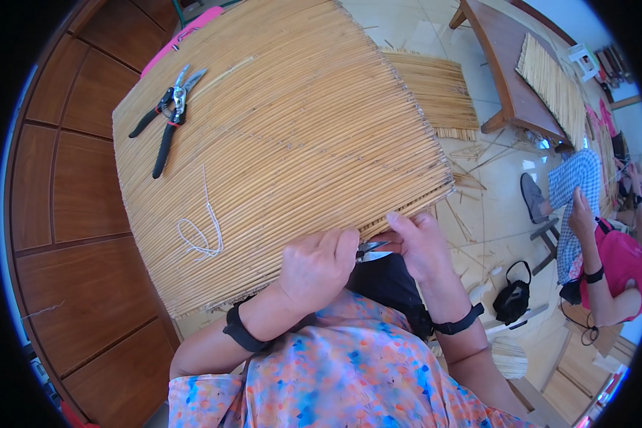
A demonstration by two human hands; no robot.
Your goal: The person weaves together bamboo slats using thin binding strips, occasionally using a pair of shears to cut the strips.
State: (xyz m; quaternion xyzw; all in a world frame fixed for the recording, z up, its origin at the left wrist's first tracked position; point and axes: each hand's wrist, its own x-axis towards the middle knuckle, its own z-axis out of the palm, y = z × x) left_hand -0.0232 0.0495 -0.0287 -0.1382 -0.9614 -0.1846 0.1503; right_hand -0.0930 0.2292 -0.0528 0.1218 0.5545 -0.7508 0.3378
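Observation:
A large mat of straw-coloured stalks [278, 143], bound in parallel rows, lies in front of me. My left hand [314, 264] is closed in a fist at its near edge. From that fist a small metal-bladed cutting tool [372, 252] sticks out toward the right; its handle is hidden. My right hand [421, 246] is closed at the mat's near right corner, thumb on top, pinching the edge stalks beside the blade. Pruning shears [172, 114] with black handles lie at the mat's far left. A loop of white string [205, 239] rests on its near left part.
Wooden cabinet doors [96, 185] stand along the left. Another stalk mat [435, 93] and loose stalks lie on the tiled floor at the right, with a black bag [512, 296]. Beyond are a wooden table [506, 64] and a seated person in a pink top [617, 264].

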